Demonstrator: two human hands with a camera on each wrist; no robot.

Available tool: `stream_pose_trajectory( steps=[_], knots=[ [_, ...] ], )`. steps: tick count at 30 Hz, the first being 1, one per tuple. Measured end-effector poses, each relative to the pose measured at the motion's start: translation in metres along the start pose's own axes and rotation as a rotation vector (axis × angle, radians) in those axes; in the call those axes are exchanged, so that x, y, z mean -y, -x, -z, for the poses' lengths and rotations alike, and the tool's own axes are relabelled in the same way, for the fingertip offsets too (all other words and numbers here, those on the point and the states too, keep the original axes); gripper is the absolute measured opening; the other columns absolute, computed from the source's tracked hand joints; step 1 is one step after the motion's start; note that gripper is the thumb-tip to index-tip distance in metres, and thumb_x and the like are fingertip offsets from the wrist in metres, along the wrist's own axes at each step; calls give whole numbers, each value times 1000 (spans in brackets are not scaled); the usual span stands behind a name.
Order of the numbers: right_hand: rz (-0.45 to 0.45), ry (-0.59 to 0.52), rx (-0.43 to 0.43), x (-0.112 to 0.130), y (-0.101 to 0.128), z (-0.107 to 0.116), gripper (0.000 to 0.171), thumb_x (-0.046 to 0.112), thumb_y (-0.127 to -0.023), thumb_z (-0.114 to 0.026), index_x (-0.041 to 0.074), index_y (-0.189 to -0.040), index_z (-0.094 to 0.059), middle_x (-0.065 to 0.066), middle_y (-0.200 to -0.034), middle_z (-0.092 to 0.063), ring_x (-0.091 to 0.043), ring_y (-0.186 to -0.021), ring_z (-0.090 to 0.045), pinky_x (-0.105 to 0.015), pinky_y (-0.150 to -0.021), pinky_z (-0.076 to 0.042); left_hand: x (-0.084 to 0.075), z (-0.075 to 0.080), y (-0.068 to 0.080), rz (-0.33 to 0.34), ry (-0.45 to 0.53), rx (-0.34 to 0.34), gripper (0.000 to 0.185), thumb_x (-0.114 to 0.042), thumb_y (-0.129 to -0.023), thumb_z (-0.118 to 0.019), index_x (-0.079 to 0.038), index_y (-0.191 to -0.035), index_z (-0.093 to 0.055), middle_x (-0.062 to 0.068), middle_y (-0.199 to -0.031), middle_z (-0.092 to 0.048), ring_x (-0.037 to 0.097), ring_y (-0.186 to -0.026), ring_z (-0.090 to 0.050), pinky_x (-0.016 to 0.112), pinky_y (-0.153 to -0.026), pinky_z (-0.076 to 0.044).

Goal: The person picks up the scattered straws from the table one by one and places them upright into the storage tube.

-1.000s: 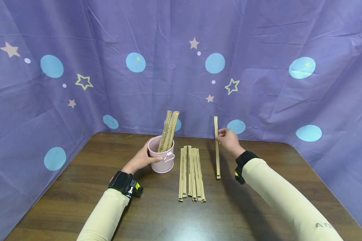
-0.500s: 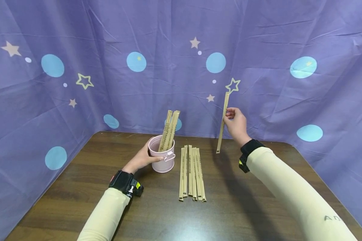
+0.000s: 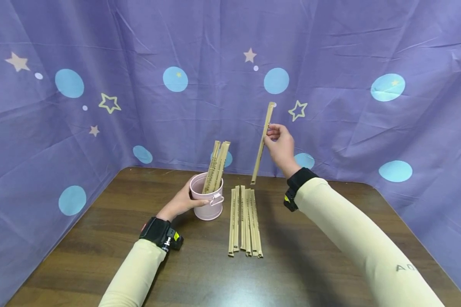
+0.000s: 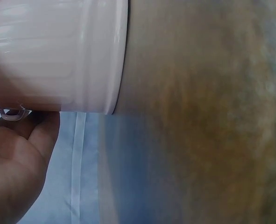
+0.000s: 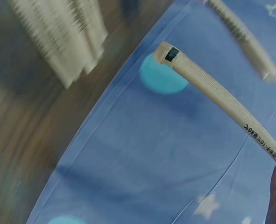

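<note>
My left hand (image 3: 181, 204) grips the side of a small pink bucket (image 3: 208, 212), thumb near its handle. Several straws in tan paper wrappers (image 3: 217, 166) lean upright inside it. In the left wrist view the bucket (image 4: 58, 56) fills the upper left, above part of the hand (image 4: 16, 158). My right hand (image 3: 281, 147) pinches one paper-wrapped straw (image 3: 259, 155), holding it tilted in the air, its lower end above the back of the straw row. Printed lettering shows on this straw (image 5: 222, 100) in the right wrist view. Several wrapped straws (image 3: 246, 221) lie side by side right of the bucket.
The brown wooden table (image 3: 111, 221) ends at the back against a purple curtain (image 3: 199, 111) with stars and blue dots. The right forearm casts a shadow over the table's right part.
My right hand has lifted the paper-wrapped straw off the table at the right, then carried it up and left, over the row. The left hand and bucket stay put.
</note>
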State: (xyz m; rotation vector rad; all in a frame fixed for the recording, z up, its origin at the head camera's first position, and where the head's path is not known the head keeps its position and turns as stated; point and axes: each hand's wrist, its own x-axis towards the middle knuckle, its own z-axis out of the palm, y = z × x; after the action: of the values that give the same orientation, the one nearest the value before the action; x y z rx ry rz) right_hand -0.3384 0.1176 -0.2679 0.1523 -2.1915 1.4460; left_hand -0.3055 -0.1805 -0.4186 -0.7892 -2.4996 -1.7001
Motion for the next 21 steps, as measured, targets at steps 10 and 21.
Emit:
stream_pose_trajectory(
  steps=[10,21],
  knots=[
    [23,-153,26,39,8,-44,37,-4,-93,-60,-8,-130,-57,-22,-116,-64,-33,-107,-63,-24,-89,-50,3,0,0,3,-3,-6,91,-2,-81,-82,-3,-157,-31,24,-153,-48,41,-140,-48,56,-122,-35],
    [49,-162,72,34,27,-80,34,-4,-93,-61,-8,-127,-58,-26,-115,-65,-40,-107,-65,-42,-99,-54,4,0,-2,-5,15,-16,90,1,-81,-81,-2,-157,-32,25,-152,-49,40,-139,-48,55,-122,-34]
  ],
)
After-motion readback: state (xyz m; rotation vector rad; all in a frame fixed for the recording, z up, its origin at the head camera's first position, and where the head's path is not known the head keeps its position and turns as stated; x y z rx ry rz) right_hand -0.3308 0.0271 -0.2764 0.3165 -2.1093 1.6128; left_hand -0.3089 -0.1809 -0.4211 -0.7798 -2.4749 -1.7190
